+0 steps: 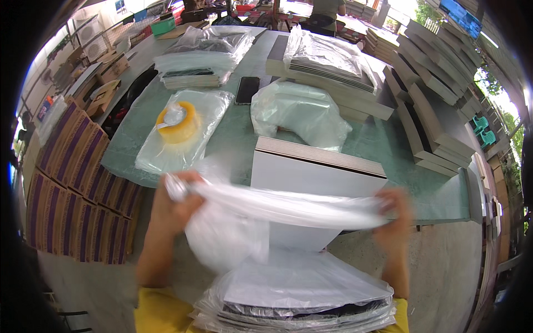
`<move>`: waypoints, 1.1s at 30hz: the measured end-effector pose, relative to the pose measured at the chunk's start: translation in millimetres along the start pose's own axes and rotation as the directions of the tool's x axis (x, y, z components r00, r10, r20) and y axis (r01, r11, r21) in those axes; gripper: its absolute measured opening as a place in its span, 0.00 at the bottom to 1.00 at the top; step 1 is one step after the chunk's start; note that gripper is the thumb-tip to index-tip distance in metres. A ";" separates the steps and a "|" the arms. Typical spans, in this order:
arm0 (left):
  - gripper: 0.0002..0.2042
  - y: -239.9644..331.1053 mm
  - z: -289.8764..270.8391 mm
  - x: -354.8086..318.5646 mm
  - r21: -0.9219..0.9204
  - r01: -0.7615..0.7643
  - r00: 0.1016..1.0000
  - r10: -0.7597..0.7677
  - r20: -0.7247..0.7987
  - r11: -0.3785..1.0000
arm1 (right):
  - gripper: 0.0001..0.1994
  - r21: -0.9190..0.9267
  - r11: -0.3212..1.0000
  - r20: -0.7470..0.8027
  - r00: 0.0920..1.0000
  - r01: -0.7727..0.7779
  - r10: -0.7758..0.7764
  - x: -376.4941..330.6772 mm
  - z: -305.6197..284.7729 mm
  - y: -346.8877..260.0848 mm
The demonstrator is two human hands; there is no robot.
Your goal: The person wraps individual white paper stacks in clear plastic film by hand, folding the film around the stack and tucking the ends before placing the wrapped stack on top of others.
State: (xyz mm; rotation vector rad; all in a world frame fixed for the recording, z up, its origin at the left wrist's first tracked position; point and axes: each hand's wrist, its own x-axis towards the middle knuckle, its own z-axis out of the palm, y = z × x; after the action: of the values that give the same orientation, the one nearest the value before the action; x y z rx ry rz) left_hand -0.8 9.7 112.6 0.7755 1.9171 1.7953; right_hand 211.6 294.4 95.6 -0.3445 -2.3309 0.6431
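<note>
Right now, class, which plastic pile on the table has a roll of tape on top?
The flat clear pile just beyond the left hand: yellow tape rests on it alone.

Left grip (179,206) and right grip (395,213) hold clear plastic (288,207)

workshop, packing kind. big green table (236,130) with lots of flat things on it. tall piles of thick boards (427,125) at right. pile of clear bags (202,47) at back left of table. fat roll of yellow tape (191,126) on more bags. long piece of clear plastic (288,206) up front. many brown boxes (83,166) stacked at left. hard grey floor (438,261). far back, other person (328,6). right side looks open: green trees (491,80), green plastic chairs (487,136).
</note>
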 end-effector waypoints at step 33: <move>0.11 -394.4 33.6 -56.0 0.009 0.581 0.777 -0.558 0.291 0.814 | 0.10 0.150 0.363 0.649 0.368 -0.920 0.666 -175.8 121.1 125.2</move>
State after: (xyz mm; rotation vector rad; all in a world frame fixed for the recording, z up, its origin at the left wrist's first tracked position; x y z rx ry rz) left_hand 14.5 -8.4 -286.5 0.3310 1.6399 1.2942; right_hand 266.2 285.6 -145.6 -1.3163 -2.1380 2.0334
